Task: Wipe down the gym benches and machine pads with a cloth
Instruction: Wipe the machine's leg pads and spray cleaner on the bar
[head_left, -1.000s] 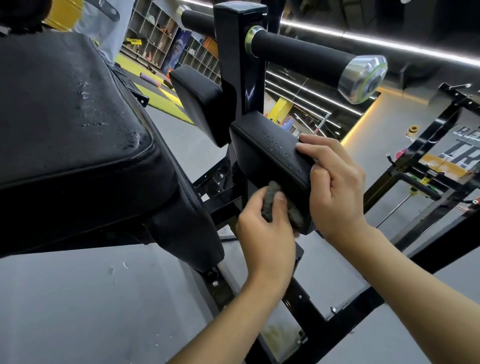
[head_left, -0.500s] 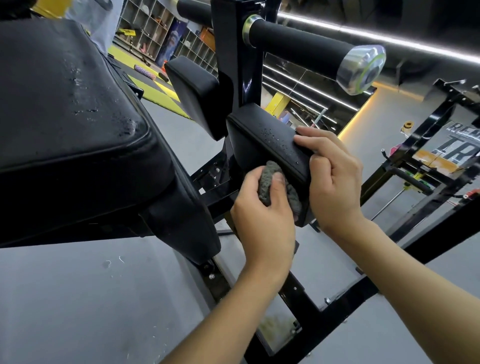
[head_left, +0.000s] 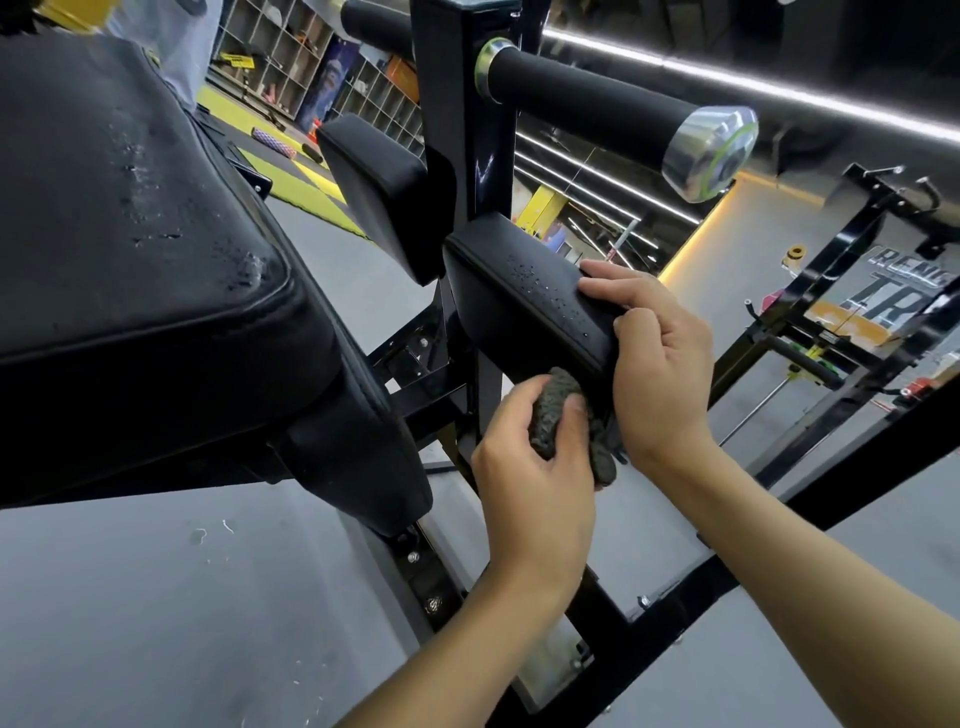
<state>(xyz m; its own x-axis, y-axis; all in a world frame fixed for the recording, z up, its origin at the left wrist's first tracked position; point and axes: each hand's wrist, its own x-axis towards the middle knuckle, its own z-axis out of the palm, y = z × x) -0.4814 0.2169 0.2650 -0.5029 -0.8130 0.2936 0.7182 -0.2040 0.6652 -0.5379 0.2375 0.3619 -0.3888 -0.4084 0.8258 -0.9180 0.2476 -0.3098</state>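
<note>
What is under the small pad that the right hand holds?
The left hand grips a dark cloth against the lower end of the small pad. The underside is hidden by cloth and right hand.

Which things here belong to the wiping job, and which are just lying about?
Job: cloth held in left hand; droplet-covered small pad gripped by right hand; wet bench pad.
Lying about: shelves; yellow mats; black rack.

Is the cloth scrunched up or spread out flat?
Scrunched up. The cloth is a bunched grey wad gripped in the left hand, against the underside of the small pad.
</note>
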